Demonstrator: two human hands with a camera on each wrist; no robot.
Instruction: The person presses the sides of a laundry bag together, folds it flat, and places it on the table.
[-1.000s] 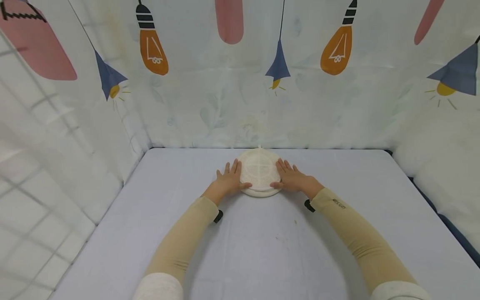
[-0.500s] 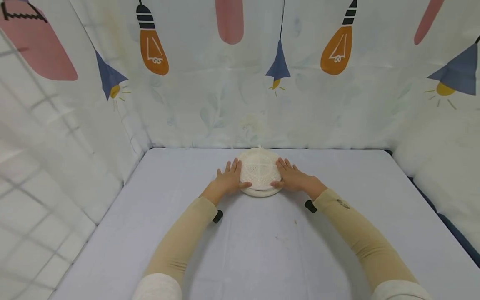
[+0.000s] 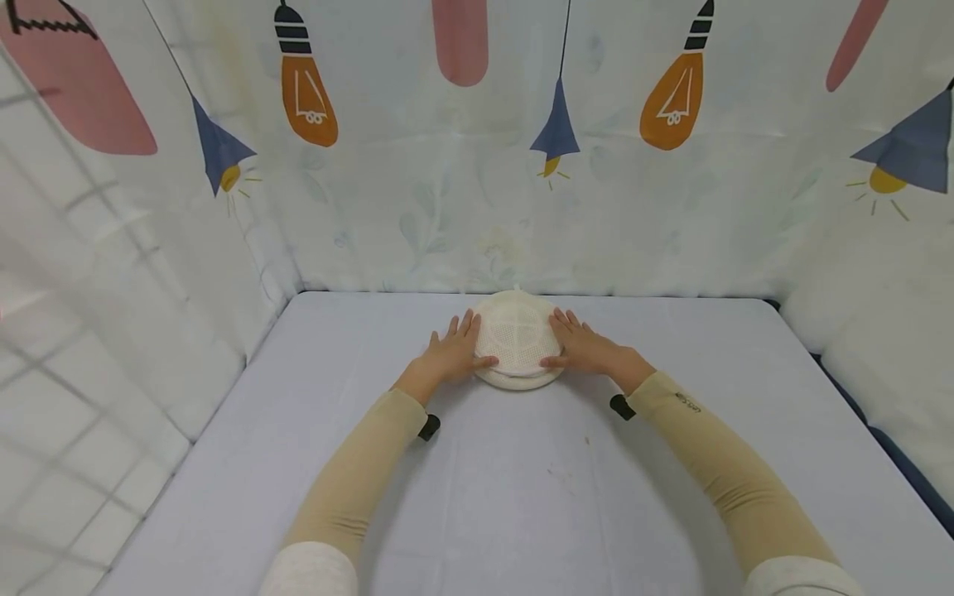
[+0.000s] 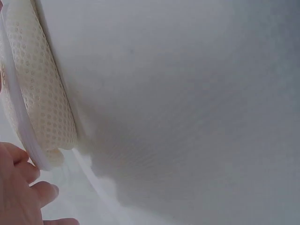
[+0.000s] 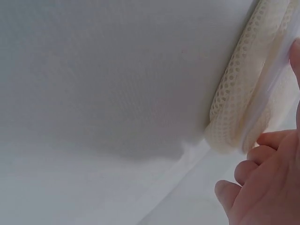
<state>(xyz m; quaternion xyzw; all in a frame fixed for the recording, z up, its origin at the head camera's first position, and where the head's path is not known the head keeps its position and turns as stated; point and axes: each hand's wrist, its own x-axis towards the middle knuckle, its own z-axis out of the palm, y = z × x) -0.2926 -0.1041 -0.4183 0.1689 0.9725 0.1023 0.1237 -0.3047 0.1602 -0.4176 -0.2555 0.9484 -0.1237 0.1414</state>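
A round, domed mesh bag (image 3: 516,335) in cream, like a laundry bag, sits near the far edge of the table. My left hand (image 3: 450,354) rests along its left side, fingers fairly straight and spread, thumb on the front. From the other side my right hand (image 3: 585,348) touches it in much the same way. Honeycomb mesh and a smooth white band (image 4: 21,108) around the bag show in the left wrist view, with fingertips beside the band. The right wrist view has the bag's mesh side (image 5: 229,93) close to several fingers. Its underside is hidden.
A white cloth covers the table (image 3: 507,497). Just behind the far table edge hangs a pale curtain (image 3: 387,215) printed with lamps and bulbs. More curtain hangs along the left side, and pale fabric (image 3: 879,331) bulges at the right edge.
The right forearm has shifted slightly to the right. Both hands stay at the sides of the mesh bag, which keeps its place; the head view has tilted a little.
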